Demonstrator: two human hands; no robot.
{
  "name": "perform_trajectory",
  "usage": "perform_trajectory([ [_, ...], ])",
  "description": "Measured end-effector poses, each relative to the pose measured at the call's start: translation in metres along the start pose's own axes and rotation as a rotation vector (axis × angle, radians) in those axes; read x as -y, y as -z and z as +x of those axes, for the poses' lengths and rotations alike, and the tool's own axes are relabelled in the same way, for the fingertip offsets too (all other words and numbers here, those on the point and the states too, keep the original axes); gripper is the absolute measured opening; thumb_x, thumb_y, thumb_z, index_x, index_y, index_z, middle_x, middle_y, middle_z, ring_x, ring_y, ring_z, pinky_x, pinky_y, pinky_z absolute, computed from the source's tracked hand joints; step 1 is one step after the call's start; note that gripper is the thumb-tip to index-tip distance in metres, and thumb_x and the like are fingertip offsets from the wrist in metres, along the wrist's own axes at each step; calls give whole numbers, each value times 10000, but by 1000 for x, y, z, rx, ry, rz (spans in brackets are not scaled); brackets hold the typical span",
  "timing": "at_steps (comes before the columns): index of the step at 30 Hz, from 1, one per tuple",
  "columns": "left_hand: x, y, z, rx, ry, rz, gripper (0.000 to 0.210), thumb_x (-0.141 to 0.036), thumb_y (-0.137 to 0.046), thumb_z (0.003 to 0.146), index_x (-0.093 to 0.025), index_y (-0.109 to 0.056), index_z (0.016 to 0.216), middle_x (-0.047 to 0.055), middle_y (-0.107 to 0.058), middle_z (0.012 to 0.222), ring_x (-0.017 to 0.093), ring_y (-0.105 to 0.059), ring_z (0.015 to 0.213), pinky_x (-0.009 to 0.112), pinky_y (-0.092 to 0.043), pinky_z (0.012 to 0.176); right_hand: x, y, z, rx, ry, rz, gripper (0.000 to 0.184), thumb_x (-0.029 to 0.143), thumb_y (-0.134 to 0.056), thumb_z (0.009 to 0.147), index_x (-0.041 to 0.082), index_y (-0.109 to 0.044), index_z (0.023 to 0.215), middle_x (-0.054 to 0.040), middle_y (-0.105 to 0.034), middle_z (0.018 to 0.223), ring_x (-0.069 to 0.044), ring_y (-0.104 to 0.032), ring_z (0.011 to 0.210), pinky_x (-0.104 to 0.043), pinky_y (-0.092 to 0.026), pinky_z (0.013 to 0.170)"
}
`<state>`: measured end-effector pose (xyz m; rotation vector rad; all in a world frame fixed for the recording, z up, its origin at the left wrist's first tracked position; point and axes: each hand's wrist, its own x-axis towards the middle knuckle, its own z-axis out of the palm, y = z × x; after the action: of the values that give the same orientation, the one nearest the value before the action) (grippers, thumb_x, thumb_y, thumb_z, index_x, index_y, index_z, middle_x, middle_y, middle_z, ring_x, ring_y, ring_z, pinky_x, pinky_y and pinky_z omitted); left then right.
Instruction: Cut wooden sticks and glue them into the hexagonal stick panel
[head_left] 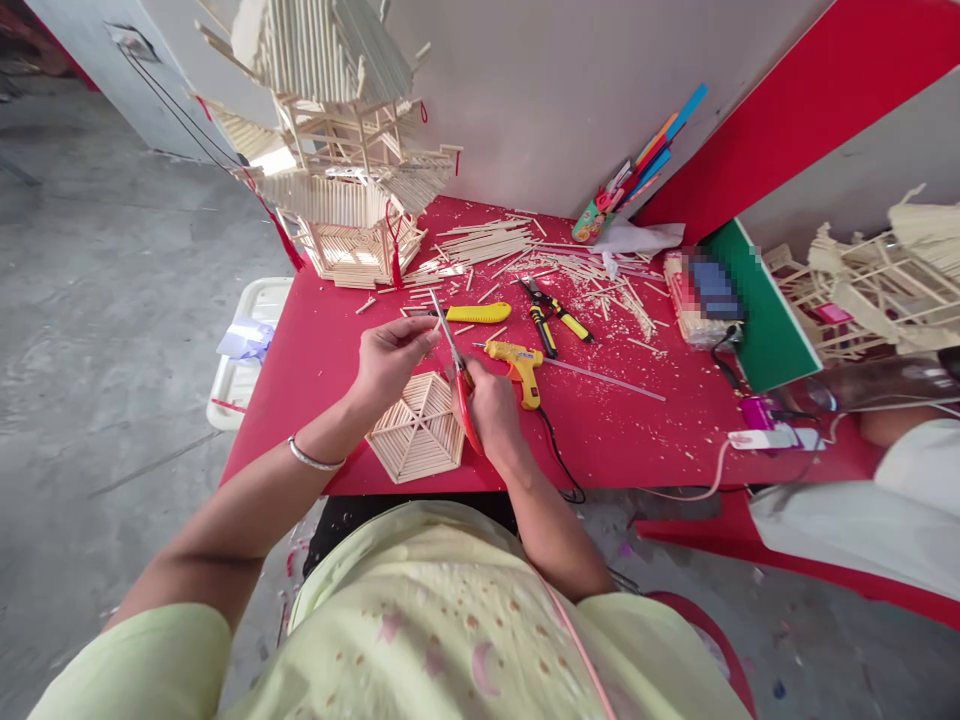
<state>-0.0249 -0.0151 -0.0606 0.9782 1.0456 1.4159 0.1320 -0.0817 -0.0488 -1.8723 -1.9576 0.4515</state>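
My right hand [491, 408] is wrapped round the red handles of a pair of scissors [451, 340], whose blades point up and away from me. Beside the blades, my left hand [394, 360] pinches a short thin wooden stick [437, 325], mostly hidden by the fingers. Below both hands lies a flat hexagonal panel [416, 440] of wooden sticks with spokes meeting at its centre. A yellow utility knife [480, 314] rests just beyond the scissors. Right of my right hand is a yellow hot glue gun [517, 368] with a black cord.
Cutting pliers [551, 315] and many loose sticks [487, 242] lie on the red table [630, 440]. A tiered stick pagoda [360, 220] stands at back left. A pen cup [591, 222], a power strip [776, 439] and another person's arm [904, 425] are to the right.
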Motion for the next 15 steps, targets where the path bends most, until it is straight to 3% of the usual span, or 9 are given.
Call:
perform_trajectory([
  [6, -1, -2, -2, 20, -3, 40, 346, -350, -985, 618, -180, -871, 897, 34, -750, 733, 100, -603, 607, 238, -502, 572, -7, -5, -3, -15, 10, 69, 327, 340, -497, 1043, 229, -692, 1281, -68, -791, 829, -245, -726, 753, -290, -413, 673],
  [11, -4, -1, -2, 9, -130, 93, 273, -320, -966, 643, -204, -878, 875, 29, -744, 757, 121, -632, 654, 261, -533, 610, -2, -3, 1, -48, 31, 105, 342, 401, -497, 1056, 249, -631, 1332, -64, -804, 992, -249, -728, 836, -293, -416, 701],
  [15, -6, -2, -4, 11, -149, 85, 251, -308, -960, 652, -212, -880, 870, 27, -745, 752, 119, -628, 657, 258, -528, 607, 5, -7, 7, -52, -6, 94, 329, 332, -499, 1031, 235, -655, 1305, -65, -789, 922, -246, -713, 798, -291, -405, 678],
])
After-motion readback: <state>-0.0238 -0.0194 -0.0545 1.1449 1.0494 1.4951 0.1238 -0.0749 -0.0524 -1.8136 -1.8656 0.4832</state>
